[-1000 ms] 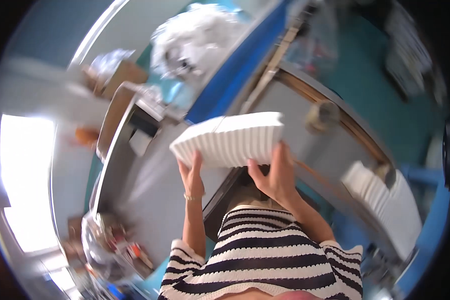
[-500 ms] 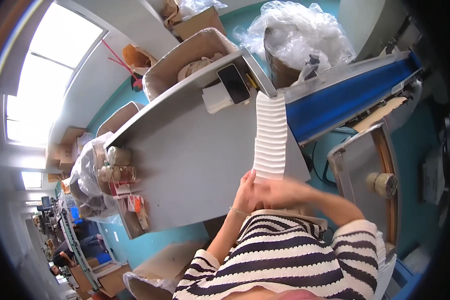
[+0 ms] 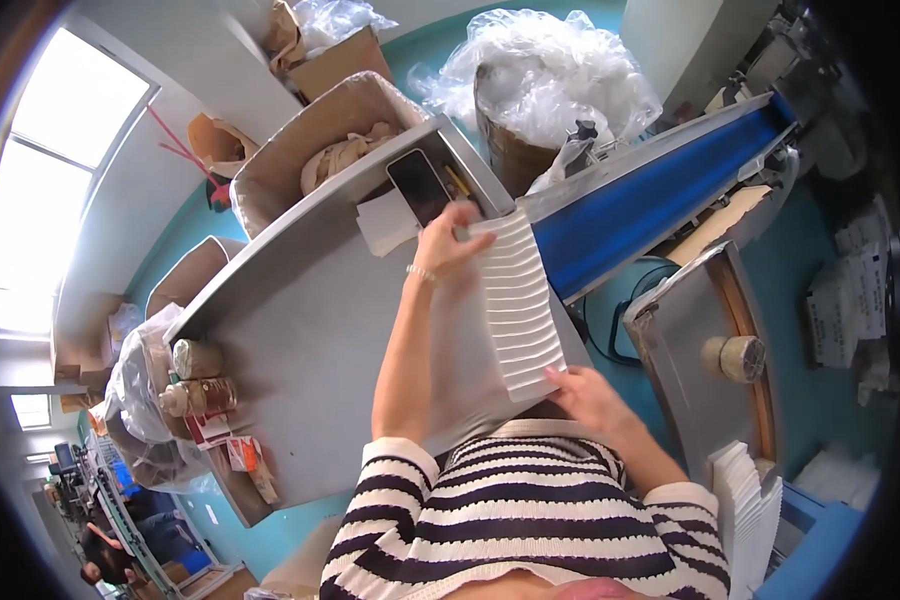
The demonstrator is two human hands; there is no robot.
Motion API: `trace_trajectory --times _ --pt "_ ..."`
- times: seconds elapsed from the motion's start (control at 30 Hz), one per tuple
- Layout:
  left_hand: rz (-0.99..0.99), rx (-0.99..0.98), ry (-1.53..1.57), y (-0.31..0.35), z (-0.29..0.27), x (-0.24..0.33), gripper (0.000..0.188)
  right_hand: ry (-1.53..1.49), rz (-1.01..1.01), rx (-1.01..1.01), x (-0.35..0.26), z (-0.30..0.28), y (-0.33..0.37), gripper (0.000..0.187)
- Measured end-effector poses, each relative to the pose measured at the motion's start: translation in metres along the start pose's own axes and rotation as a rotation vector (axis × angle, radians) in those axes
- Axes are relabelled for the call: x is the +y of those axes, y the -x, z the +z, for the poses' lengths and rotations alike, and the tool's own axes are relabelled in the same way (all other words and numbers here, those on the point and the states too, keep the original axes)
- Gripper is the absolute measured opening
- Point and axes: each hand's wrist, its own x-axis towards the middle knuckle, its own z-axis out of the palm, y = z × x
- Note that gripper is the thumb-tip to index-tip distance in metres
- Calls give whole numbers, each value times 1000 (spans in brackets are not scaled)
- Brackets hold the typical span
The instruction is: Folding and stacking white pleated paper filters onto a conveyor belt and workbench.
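A long row of overlapping white pieces (image 3: 520,310), ridged like a fanned stack, lies along the right side of the grey tabletop (image 3: 340,370); whether they are paper or pouches I cannot tell. At its near end my right hand (image 3: 590,395) grips the corner, thumb on top. My left hand (image 3: 452,245) is by the far end, slightly smeared by motion. Its fingers are apart and bent, with a fingertip at the row's left edge. Just beyond the left hand lies a black-screened phone (image 3: 417,186) beside a white paper sheet (image 3: 386,224).
A blue conveyor belt (image 3: 650,205) adjoins the table's right end. Raised metal edging (image 3: 300,205) runs along the far side, with a carton (image 3: 270,165) behind it. Tape rolls (image 3: 198,358) stand at the left end. A side table (image 3: 675,330) is at right.
My left hand has moved from the row's near end to its far end. My right hand has shifted right, onto the near corner. The view has shifted too.
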Motion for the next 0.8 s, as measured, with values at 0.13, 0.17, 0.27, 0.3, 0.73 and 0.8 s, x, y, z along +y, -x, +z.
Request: trace_trajectory --times 0.13,0.17,0.27,0.3,0.73,0.8 --pt "-36 286 -415 107 -7 -12 37 706 -21 39 -58 -24 -8 55" --pt "-65 362 -315 140 -13 -18 36 813 -63 47 -70 -25 -15 56" --pt "-657 336 145 226 -20 -16 42 1136 -479 13 -94 0 -36 47" --pt "-678 354 148 245 -13 -13 42 1239 -403 53 -106 20 -38 55" --pt "-687 716 36 226 9 17 101 491 -387 -94 -65 -3 -86 31" --pt "-655 657 132 233 7 18 98 671 -392 -86 -78 -22 -86 29"
